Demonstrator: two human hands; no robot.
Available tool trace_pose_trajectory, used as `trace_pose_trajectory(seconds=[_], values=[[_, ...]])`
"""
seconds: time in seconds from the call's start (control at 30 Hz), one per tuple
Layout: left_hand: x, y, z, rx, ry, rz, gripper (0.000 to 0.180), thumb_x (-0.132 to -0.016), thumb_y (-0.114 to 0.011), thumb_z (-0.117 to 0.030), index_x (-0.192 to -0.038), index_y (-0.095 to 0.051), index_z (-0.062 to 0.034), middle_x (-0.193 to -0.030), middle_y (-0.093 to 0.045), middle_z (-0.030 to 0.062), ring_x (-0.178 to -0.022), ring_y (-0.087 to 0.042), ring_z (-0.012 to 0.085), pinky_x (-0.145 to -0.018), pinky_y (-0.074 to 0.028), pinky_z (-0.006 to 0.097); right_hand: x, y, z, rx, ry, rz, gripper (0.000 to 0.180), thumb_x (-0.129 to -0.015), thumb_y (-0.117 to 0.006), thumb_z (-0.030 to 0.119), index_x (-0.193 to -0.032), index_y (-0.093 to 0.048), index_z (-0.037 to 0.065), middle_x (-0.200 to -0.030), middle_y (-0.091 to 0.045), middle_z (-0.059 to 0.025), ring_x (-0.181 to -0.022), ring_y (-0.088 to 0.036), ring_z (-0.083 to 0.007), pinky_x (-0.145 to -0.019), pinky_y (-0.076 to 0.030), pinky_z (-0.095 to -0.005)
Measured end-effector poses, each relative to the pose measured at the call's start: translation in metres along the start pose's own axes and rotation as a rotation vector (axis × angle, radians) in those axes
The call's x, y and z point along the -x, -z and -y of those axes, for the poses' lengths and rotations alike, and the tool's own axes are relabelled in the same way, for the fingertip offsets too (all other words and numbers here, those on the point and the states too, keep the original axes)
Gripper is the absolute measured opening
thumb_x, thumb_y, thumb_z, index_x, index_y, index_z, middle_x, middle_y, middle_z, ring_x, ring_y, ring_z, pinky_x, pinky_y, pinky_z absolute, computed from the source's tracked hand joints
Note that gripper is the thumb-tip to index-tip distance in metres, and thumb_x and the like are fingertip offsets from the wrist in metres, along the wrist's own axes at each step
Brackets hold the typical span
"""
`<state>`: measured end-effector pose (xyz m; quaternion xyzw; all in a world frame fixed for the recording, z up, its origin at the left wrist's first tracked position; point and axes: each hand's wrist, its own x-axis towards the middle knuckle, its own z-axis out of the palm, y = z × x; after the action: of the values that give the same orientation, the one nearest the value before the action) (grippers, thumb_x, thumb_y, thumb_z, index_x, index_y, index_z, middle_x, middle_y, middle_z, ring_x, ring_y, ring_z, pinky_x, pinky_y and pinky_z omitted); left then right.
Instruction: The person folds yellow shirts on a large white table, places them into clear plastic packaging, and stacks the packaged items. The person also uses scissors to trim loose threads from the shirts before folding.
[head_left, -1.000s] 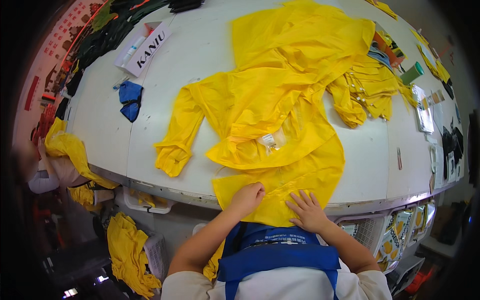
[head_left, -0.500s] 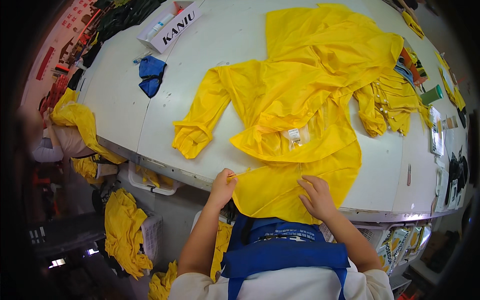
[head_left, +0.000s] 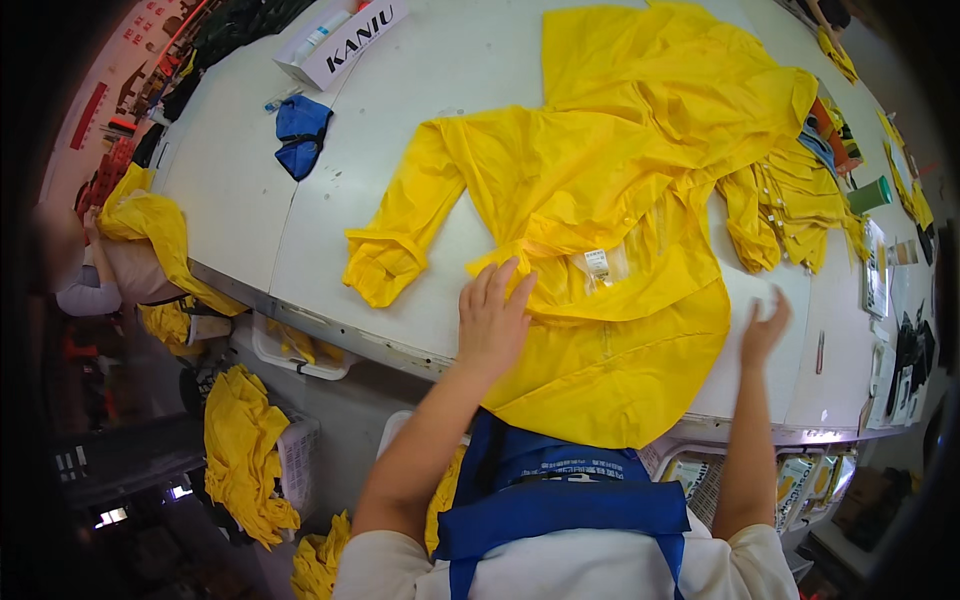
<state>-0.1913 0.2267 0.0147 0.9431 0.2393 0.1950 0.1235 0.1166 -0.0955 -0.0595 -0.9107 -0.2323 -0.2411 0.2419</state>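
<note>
Yellow garment (head_left: 620, 190) lay under the left hand (head_left: 492, 318)

The garment spread across the middle of the desk (head_left: 420, 60), its lower part draped over the near edge. The left hand rested on the garment's opening, left of the white label (head_left: 597, 262), its fingers stretched and slightly spread. The right hand (head_left: 764, 330), blurred, hovered near the garment's right side with thumb and fingers apart and nothing visible between them.

The label bore dark print too small to read. Toward the desk's far left corner, 1 white box (head_left: 342, 45) carried large black capitals, with 1 folded blue item (head_left: 302, 135) nearer the left edge. Pale characters ran across the person's blue apron (head_left: 560, 515). Along the right side, 1 pile of yellow pieces (head_left: 795, 205) lay beside 1 green cylinder (head_left: 870, 195). Printed packets (head_left: 795, 478) stood below the near edge, at the right.
</note>
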Motion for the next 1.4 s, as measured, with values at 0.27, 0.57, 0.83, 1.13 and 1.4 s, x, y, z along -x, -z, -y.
trace_pose_trajectory(seconds=[0.27, 0.57, 0.83, 1.13, 1.4], values=[[-0.072, 0.031, 0.007, 0.284, -0.203, 0.608, 0.008, -0.080, -0.064, -0.014, -0.085, -0.061, -0.0080, -0.083, -0.062, 0.0056, -0.087, -0.057, 0.0212, -0.091, -0.035, 0.039, 0.044, 0.039, -0.290, 0.545, -0.498, 0.246, 0.055, -0.088, -0.058, 0.034, -0.131, -0.044, 0.001, -0.131, -0.047, -0.0223, -0.122, -0.043, -0.0374, -0.102, -0.036, -0.0428], [-0.105, 0.034, -0.002, 0.501, 0.222, 0.976, 0.012, -0.087, -0.059, -0.015, -0.092, -0.059, -0.0038, -0.068, -0.056, 0.0019, -0.060, -0.048, 0.0099, -0.055, -0.039, 0.026, 0.019, 0.050, -0.249, 0.479, -0.603, 0.108, 0.032, -0.091, -0.051, 0.029, -0.111, -0.061, 0.006, -0.113, -0.058, -0.0172, -0.104, -0.055, -0.0332, -0.088, -0.044, -0.0452], [-0.112, 0.037, -0.015, 0.624, 0.319, 0.984, 0.020, -0.086, -0.058, -0.011, -0.106, -0.056, -0.0118, -0.065, -0.048, -0.0041, -0.059, -0.042, 0.0056, -0.054, -0.035, 0.022, 0.050, 0.066, -0.321, 0.310, -0.369, 0.436, 0.029, -0.088, -0.057, 0.021, -0.110, -0.059, 0.003, -0.117, -0.057, -0.0166, -0.113, -0.051, -0.0326, -0.094, -0.042, -0.0440], [-0.099, 0.038, -0.016, 0.617, 0.457, 0.990, 0.021, -0.085, -0.056, -0.006, -0.105, -0.053, -0.0128, -0.057, -0.038, -0.0072, -0.052, -0.032, 0.0034, -0.048, -0.025, 0.023, 0.026, 0.064, -0.305, 0.564, -0.706, 0.201, 0.056, -0.085, -0.058, 0.033, -0.132, -0.044, 0.005, -0.134, -0.044, -0.0210, -0.124, -0.043, -0.0347, -0.100, -0.037, -0.0473], [-0.092, 0.047, -0.005, 0.785, 0.489, 0.990, 0.019, -0.087, -0.057, -0.009, -0.104, -0.053, -0.0134, -0.060, -0.041, -0.0078, -0.053, -0.033, 0.0032, -0.048, -0.026, 0.022, -0.013, 0.053, -0.189, -0.355, -0.795, 0.213, 0.025, -0.094, -0.042, 0.012, -0.116, -0.053, 0.005, -0.089, -0.057, -0.0026, -0.060, -0.050, -0.0072, -0.051, -0.042, -0.0215]])
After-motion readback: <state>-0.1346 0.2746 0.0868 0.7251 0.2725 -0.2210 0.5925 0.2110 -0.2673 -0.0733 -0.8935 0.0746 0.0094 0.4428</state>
